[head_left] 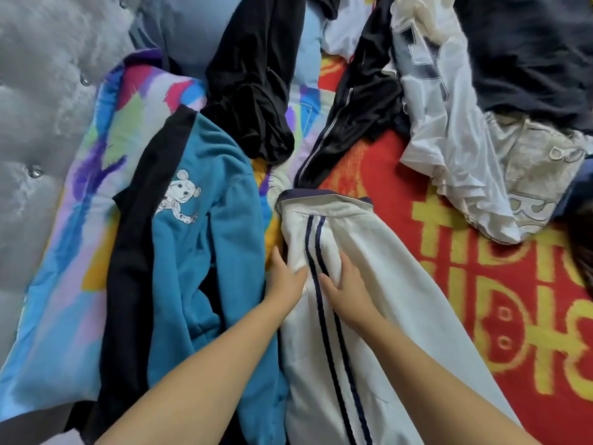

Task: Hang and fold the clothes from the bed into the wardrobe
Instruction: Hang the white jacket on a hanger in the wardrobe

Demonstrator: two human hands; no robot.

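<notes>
White trousers with two navy side stripes (369, 284) lie lengthwise on the bed, waistband pointing away from me. My left hand (285, 277) rests on their left edge, fingers straight and partly tucked beside the fabric. My right hand (345, 284) lies flat on the trousers just right of the stripes, fingers spread and pressing the cloth. A teal sweatshirt with a black panel and a bear print (205, 245) lies to the left, touching the trousers.
A black garment (253, 91) and a dark striped one (346, 123) lie crumpled ahead. White and cream clothes (465, 155) pile at the right on a red and yellow blanket (481, 300). A multicoloured pillow (90, 203) and grey tufted headboard (38, 91) are on the left.
</notes>
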